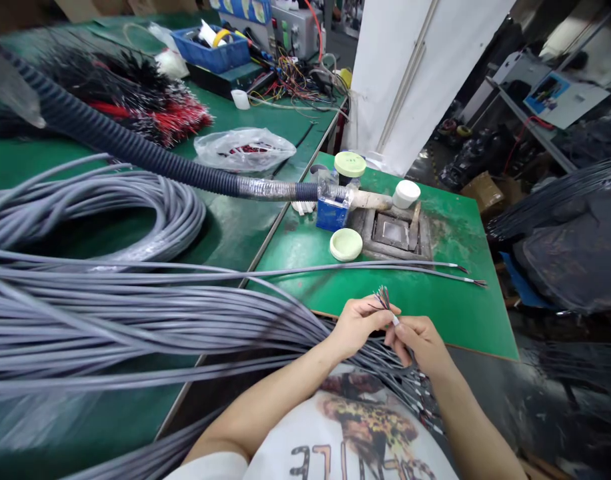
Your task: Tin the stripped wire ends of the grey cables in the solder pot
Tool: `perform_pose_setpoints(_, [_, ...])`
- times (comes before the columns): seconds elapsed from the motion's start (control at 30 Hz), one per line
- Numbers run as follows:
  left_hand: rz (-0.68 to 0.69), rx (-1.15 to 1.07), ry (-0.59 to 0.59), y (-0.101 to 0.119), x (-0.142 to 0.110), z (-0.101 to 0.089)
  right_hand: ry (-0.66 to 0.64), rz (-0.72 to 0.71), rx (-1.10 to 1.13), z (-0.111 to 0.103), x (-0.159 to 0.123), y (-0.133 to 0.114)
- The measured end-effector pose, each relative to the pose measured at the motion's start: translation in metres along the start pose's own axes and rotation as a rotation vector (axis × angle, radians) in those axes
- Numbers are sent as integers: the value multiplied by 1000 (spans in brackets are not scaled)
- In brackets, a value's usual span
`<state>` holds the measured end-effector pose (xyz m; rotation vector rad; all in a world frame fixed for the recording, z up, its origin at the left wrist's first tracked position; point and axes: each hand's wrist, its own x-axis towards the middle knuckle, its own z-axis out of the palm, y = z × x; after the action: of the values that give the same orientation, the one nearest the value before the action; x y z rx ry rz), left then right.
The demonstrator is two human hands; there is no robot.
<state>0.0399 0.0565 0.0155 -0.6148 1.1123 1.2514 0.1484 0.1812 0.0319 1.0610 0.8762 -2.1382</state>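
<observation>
My left hand is closed around the end of a grey cable, whose thin coloured inner wires fan out above my fingers. My right hand pinches the same cable end just beside the left, at the bared wires. Both hands hover at the near edge of the small green table. A thick bundle of grey cables runs in from the left and across my lap. Two single grey cables with stripped ends lie on the small table ahead of my hands.
A black corrugated hose crosses to a blue block by a metal recessed pot. Pale round lids and a white cap stand around it. A coil of grey cable, red-black wire bundles and a plastic bag lie on the left bench.
</observation>
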Motion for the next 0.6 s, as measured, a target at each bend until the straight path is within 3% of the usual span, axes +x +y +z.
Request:
perform_pose_setpoints(0.2, [-90, -166, -27, -9, 2, 2, -61, -28, 88, 5, 0, 8])
perform_pose_setpoints(0.3, [-119, -192, -35, -11, 4, 4, 6, -41, 151, 7, 1, 15])
perform_pose_setpoints(0.43, [-17, -149, 32, -6, 1, 4, 206, -80, 173, 8, 5, 19])
perform_pose_setpoints(0.6, [130, 88, 160, 9, -10, 4, 262, -79, 129, 11, 8, 16])
